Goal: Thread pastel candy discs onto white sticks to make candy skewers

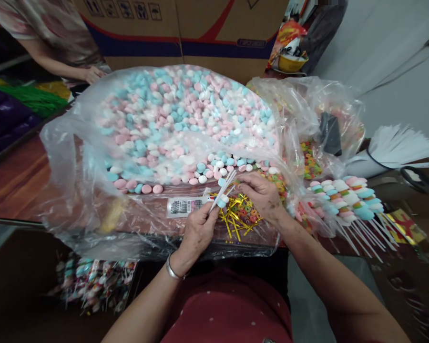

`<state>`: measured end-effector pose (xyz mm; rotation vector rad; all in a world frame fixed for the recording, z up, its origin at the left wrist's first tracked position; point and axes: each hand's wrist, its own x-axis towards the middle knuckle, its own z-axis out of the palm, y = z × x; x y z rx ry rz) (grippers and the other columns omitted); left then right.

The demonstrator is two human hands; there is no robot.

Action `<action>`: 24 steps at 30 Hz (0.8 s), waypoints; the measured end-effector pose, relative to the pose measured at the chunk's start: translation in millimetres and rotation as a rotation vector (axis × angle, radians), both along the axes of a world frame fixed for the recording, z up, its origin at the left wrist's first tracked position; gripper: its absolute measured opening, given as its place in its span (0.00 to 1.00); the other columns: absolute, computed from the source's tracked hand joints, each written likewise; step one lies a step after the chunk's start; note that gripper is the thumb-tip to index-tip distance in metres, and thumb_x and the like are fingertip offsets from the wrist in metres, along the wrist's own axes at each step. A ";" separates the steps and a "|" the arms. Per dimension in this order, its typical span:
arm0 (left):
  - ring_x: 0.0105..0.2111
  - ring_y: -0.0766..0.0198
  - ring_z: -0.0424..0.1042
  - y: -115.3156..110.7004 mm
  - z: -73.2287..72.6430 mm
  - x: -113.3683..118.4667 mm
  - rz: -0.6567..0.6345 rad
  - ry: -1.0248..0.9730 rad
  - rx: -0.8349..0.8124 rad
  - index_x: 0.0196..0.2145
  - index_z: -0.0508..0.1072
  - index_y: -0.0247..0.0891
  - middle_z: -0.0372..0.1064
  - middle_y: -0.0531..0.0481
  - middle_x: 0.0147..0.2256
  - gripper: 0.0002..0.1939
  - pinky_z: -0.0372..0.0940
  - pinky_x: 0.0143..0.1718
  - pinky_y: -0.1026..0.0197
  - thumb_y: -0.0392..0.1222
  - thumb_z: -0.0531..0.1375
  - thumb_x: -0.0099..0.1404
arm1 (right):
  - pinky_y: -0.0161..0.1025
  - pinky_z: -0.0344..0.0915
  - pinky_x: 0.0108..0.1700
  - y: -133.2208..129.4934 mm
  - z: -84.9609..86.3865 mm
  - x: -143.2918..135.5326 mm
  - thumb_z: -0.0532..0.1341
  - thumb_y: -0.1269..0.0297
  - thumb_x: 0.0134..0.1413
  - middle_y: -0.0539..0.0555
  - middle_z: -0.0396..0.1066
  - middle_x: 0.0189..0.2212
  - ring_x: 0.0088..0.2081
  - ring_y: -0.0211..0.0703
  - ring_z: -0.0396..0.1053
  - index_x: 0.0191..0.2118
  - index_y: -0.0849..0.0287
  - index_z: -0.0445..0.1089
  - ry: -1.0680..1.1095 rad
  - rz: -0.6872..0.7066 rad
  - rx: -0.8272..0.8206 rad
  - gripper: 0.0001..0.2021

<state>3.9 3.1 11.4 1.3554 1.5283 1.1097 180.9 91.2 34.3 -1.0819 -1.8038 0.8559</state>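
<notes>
Several thin white sticks [226, 187] stand slanted in my left hand [198, 231], whose fingers are closed round their lower part. Pale blue and white marshmallows [222, 201] sit on the sticks just above the thumb. Close to their right, my right hand [262, 195] is bent in a pinch; a small greenish-orange bit shows at its fingertips, too small to name surely. Below the hands lie gold twist ties [232, 227] and a pile of small coloured candy rings [249, 212]. Pink, blue and white marshmallows [186, 119] fill a big clear plastic bag [62, 143] behind.
Finished-looking marshmallow skewers [350, 197] lie at the right, near a container of white sticks [400, 147]. Another bag of candy rings [309, 159] stands behind. A large cardboard box [186, 28] blocks the back. Another person's hand [94, 75] is at upper left. Wrapped skewers [96, 281] fill a box below.
</notes>
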 end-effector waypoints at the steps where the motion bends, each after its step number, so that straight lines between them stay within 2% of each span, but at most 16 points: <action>1: 0.26 0.67 0.60 -0.1 0.5 -0.1 -0.003 -0.010 0.003 0.32 0.75 0.37 0.64 0.55 0.24 0.13 0.56 0.30 0.66 0.46 0.55 0.65 | 0.44 0.70 0.48 -2.4 -1.7 -2.0 0.60 0.66 0.56 0.52 0.76 0.38 0.42 0.42 0.73 0.40 0.55 0.78 -0.012 0.022 0.013 0.09; 4: 0.26 0.67 0.59 -0.4 0.3 -0.8 -0.007 -0.041 0.007 0.32 0.75 0.37 0.63 0.55 0.23 0.12 0.55 0.29 0.66 0.45 0.55 0.65 | 0.42 0.71 0.45 -12.2 -4.5 -9.7 0.59 0.66 0.58 0.53 0.77 0.38 0.40 0.41 0.74 0.40 0.56 0.77 -0.051 0.099 0.046 0.10; 7: 0.24 0.67 0.57 -1.2 -3.7 -2.3 0.011 -0.091 0.005 0.31 0.74 0.37 0.59 0.56 0.22 0.12 0.54 0.28 0.66 0.45 0.56 0.65 | 0.42 0.70 0.47 -14.8 2.0 -12.3 0.56 0.64 0.60 0.55 0.77 0.39 0.41 0.42 0.74 0.44 0.57 0.77 -0.099 0.172 0.056 0.13; 9: 0.23 0.68 0.54 -1.9 -7.9 -3.2 0.039 -0.162 -0.005 0.31 0.73 0.37 0.56 0.57 0.21 0.12 0.52 0.26 0.66 0.47 0.56 0.66 | 0.41 0.70 0.43 -6.3 11.9 -8.6 0.55 0.63 0.61 0.53 0.78 0.36 0.37 0.41 0.75 0.49 0.58 0.74 -0.108 0.094 0.003 0.15; 11: 0.22 0.69 0.52 -2.5 -11.8 -3.6 0.080 -0.252 -0.017 0.31 0.72 0.37 0.53 0.58 0.21 0.14 0.51 0.25 0.66 0.49 0.56 0.67 | 0.39 0.69 0.37 8.8 23.3 -3.9 0.54 0.62 0.61 0.51 0.77 0.31 0.32 0.41 0.73 0.51 0.58 0.73 -0.153 -0.063 -0.051 0.16; 12: 0.22 0.70 0.51 -2.7 -13.4 -3.5 0.104 -0.294 -0.018 0.31 0.71 0.37 0.52 0.58 0.21 0.14 0.50 0.24 0.66 0.50 0.57 0.68 | 0.38 0.68 0.35 17.0 28.2 -2.8 0.55 0.63 0.60 0.51 0.77 0.31 0.31 0.41 0.72 0.48 0.58 0.74 -0.215 -0.111 -0.059 0.15; 14: 0.21 0.70 0.50 -2.9 -15.5 -3.1 0.146 -0.355 -0.005 0.29 0.69 0.37 0.51 0.59 0.21 0.15 0.49 0.24 0.66 0.51 0.57 0.67 | 0.37 0.64 0.35 31.1 34.1 -5.4 0.55 0.65 0.58 0.51 0.76 0.31 0.33 0.41 0.71 0.41 0.58 0.76 -0.382 -0.100 -0.056 0.12; 16: 0.21 0.71 0.50 -2.9 -16.6 -2.5 0.172 -0.392 0.013 0.27 0.67 0.37 0.51 0.59 0.21 0.16 0.49 0.23 0.66 0.51 0.58 0.68 | 0.36 0.61 0.37 39.3 33.6 -15.0 0.56 0.67 0.58 0.52 0.76 0.33 0.35 0.42 0.70 0.37 0.58 0.76 -0.574 -0.005 -0.044 0.10; 19: 0.20 0.71 0.50 -2.5 -17.2 -2.2 0.193 -0.414 0.032 0.25 0.65 0.38 0.51 0.59 0.20 0.17 0.49 0.22 0.67 0.51 0.58 0.68 | 0.37 0.58 0.37 42.5 25.4 -34.9 0.56 0.66 0.59 0.55 0.76 0.35 0.36 0.44 0.69 0.37 0.58 0.75 -0.839 0.074 -0.024 0.09; 21: 0.20 0.71 0.50 -2.3 -17.4 -2.3 0.200 -0.406 0.045 0.25 0.64 0.38 0.52 0.59 0.19 0.18 0.49 0.22 0.67 0.50 0.58 0.68 | 0.38 0.57 0.38 42.9 20.4 -45.6 0.56 0.65 0.61 0.56 0.75 0.39 0.39 0.45 0.69 0.41 0.57 0.74 -0.933 0.075 -0.009 0.09; 24: 0.20 0.71 0.51 -1.8 -18.4 -2.2 0.195 -0.404 0.050 0.25 0.64 0.38 0.52 0.58 0.19 0.18 0.50 0.22 0.67 0.50 0.58 0.68 | 0.38 0.57 0.39 46.0 18.3 -53.9 0.53 0.65 0.64 0.57 0.72 0.43 0.42 0.45 0.68 0.45 0.57 0.72 -0.965 0.105 0.036 0.11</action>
